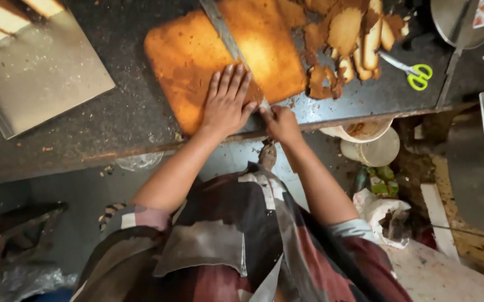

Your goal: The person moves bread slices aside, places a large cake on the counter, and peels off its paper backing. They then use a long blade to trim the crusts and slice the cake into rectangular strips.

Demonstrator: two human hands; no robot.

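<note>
A large golden-brown sheet of cake [197, 61] lay flat on the dark bench [113, 123], reaching from the bench's near edge up toward its far edge. The left hand [226, 103] rested palm down on the cake close to the near edge, its grip fully open with the fingers spread and pressing on the crust. Just beside it the right hand [280, 123] sat at the near edge of the bench with its grip closed tight around the handle end of a long knife [228, 36]; the handle itself was hidden inside the fist. The blade ran from that hand diagonally across the cake toward the far edge, lying between a wider left portion and a narrower right portion. To the right of the cake, toward the far right corner of the bench, lay a loose heap of brown cake trimmings [348, 42], and beyond them a pair of scissors with green handles [415, 72]. A bare metal tray [35, 78] sat at the left end of the bench, well apart from the cake. Crumbs were scattered along the near edge. Below the bench edge on the right stood a pale bucket [367, 142] holding scraps, on a cluttered floor.
</note>
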